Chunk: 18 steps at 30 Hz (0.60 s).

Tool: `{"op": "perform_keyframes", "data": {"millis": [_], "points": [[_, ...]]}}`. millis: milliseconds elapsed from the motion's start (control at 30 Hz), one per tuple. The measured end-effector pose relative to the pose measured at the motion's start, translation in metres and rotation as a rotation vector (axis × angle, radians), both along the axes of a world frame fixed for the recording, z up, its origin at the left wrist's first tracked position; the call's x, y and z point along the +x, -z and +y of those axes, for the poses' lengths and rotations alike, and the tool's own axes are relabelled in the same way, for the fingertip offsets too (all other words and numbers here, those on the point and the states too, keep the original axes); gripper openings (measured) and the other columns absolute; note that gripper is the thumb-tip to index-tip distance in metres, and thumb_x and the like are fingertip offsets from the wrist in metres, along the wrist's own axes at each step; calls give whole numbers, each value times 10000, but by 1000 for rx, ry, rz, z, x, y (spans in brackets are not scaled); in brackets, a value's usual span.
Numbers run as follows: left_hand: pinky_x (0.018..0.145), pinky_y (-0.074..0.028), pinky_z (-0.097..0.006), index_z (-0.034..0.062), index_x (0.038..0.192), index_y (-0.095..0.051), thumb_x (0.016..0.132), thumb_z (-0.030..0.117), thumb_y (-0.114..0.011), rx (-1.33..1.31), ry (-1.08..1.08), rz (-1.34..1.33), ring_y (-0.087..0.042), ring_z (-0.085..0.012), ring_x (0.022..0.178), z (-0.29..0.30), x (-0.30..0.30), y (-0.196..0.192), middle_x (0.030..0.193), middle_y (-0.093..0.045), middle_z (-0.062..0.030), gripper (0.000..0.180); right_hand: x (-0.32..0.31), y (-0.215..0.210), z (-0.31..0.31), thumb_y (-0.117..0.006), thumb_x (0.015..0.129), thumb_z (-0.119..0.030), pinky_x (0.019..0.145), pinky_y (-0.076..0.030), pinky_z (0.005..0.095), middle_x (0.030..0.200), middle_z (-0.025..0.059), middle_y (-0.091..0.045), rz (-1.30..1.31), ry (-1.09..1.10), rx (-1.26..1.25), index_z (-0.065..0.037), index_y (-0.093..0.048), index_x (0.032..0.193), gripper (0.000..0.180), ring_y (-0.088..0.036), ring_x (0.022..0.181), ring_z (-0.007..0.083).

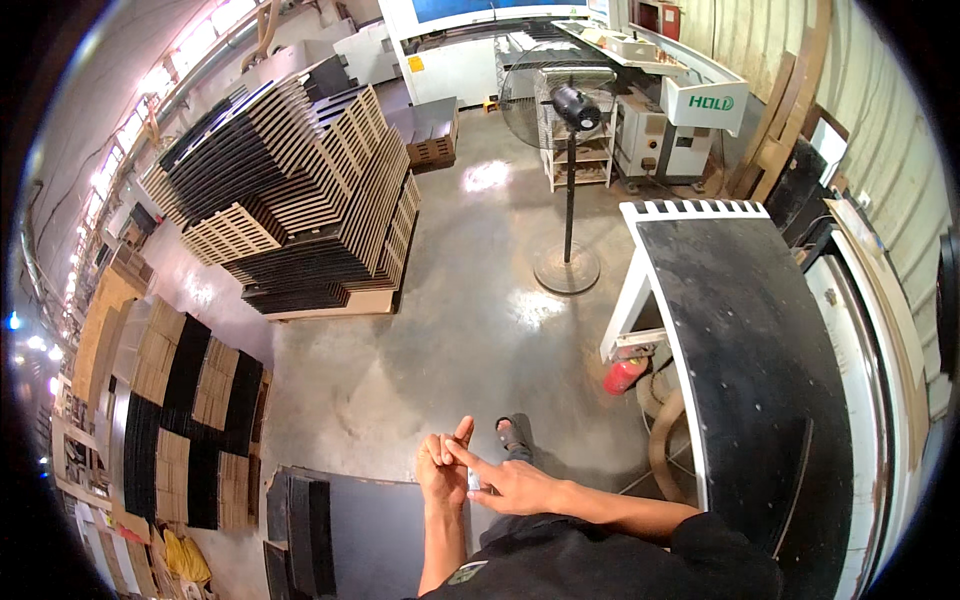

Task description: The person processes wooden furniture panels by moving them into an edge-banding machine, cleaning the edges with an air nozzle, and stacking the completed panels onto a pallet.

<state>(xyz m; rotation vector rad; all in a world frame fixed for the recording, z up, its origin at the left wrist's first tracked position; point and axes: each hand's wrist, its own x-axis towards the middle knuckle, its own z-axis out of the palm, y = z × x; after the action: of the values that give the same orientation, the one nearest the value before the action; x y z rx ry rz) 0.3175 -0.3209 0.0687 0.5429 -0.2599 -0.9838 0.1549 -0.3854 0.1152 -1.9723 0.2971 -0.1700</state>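
Observation:
In front of my body the two hands meet. My left hand (442, 466) is raised with one finger pointing up and the others bent in; whether anything is inside them is hidden. Reaching in from the right, my right hand (508, 486) lays its outstretched forefinger against the left hand's fingers. Under that forefinger, by the right thumb, shows a small whitish-blue thing (473, 481), too small to name. It appears to be held in the right hand's closed grip. Below the hands lies a dark flat sheet (375, 505) at the lower left.
A long black-topped table (750, 330) runs along my right, a red fire extinguisher (625, 375) beneath it. Ahead stands a pedestal fan (570, 200). Stacked slatted dark panels (300, 200) rise at the far left, and bundled panels (190, 420) nearer. A white machine (455, 75) stands behind.

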Motion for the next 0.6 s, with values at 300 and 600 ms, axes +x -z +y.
{"op": "perform_keyframes", "data": {"millis": [300,600], "points": [[1159,-401,-523,124,593,-375,1018,70,-469,-59,30,147,-618,-271,686,-204,146,-28,542,-423,-28,438,139,-17,-196,-625,948,-217,630,-515,477,686,181,-647,-234,253,-55,-178,-11,1636,923,-621,580,385],[1092,-462,-495,135,580,-408,942,1,-536,-122,313,-80,-398,-131,472,-442,245,-67,532,-440,-12,406,253,0,-381,-661,938,-168,705,-531,441,872,237,-700,-190,240,95,-118,187,1596,1074,-680,723,395]]}}
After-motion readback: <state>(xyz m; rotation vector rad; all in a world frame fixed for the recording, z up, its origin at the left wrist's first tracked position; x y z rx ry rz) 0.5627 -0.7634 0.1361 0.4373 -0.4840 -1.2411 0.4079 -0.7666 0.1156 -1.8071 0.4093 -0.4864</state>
